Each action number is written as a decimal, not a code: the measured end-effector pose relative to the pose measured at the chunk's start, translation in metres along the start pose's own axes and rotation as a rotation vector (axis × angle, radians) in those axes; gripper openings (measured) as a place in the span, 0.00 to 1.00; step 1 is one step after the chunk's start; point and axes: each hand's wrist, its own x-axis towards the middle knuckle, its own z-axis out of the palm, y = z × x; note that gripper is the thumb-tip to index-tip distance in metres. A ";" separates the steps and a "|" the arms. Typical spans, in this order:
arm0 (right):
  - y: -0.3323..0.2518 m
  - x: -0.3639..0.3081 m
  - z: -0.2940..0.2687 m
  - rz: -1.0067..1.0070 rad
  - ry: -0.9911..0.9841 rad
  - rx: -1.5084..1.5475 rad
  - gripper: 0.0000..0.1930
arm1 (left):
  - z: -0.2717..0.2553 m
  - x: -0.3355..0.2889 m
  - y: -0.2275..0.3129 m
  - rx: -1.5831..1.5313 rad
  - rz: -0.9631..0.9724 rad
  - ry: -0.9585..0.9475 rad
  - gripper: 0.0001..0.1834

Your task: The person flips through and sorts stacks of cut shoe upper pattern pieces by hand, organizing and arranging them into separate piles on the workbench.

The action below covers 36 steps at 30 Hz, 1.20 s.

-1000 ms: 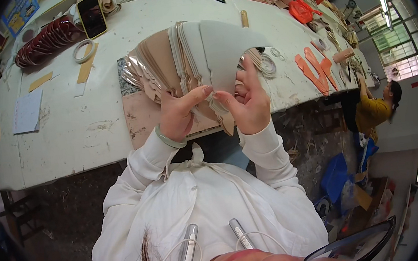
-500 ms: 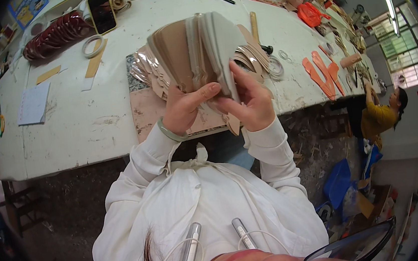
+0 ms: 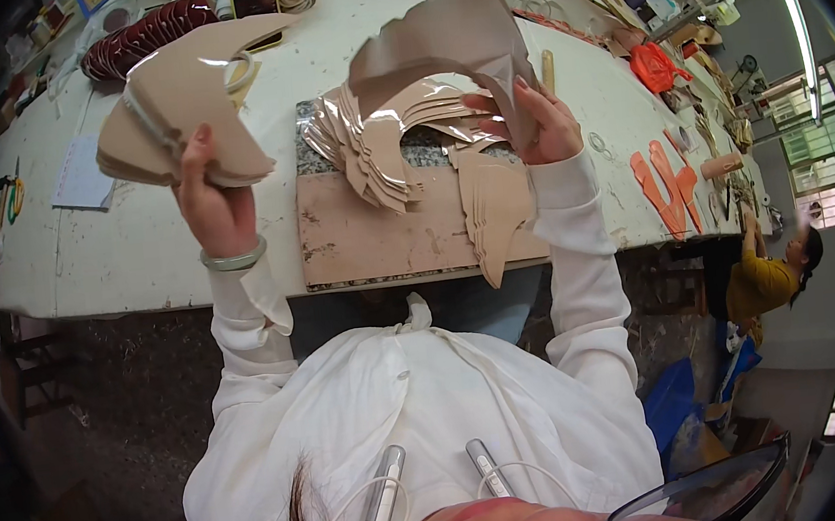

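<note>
My left hand (image 3: pixel 215 202) is raised over the table's left part, its thumb and fingers closed round a stack of beige leather cut-outs (image 3: pixel 183 97) with curved edges. My right hand (image 3: pixel 552 129) grips the right end of one curved, grey-brown leather piece (image 3: pixel 436 38), which arches up and to the left. Below that piece, overlapping shiny beige leather pieces (image 3: pixel 383 163) lie fanned in an arc. They rest on a speckled stone slab (image 3: pixel 311 150) and a scuffed pinkish board (image 3: pixel 366 245). More pieces (image 3: pixel 492 203) hang over the board's right front edge.
Orange cut pieces (image 3: pixel 667 186) lie right on the white table (image 3: pixel 136 257), with a red plastic bag (image 3: pixel 658 67) behind. At left are paper (image 3: pixel 80 172) and scissors (image 3: pixel 12 197); a dark red bundle (image 3: pixel 150 37) stands behind. Another person (image 3: pixel 762 272) is at far right.
My hands have moved apart from the bundle they held together. The left carries a stack leftward; the right now holds a single bent piece farther right.
</note>
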 end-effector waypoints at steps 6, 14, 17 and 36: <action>0.012 0.037 -0.032 -0.073 -0.122 0.020 0.17 | -0.035 0.006 0.032 -0.041 0.099 0.073 0.23; 0.036 0.060 -0.024 0.070 0.005 -0.533 0.14 | -0.056 -0.006 0.040 -0.044 0.059 0.146 0.26; 0.052 0.062 -0.017 0.168 0.059 -0.928 0.13 | -0.057 -0.008 0.040 -0.023 0.056 0.179 0.27; -0.009 -0.107 -0.136 -0.435 0.348 -1.293 0.20 | 0.027 -0.080 -0.026 -0.266 -0.638 -0.245 0.18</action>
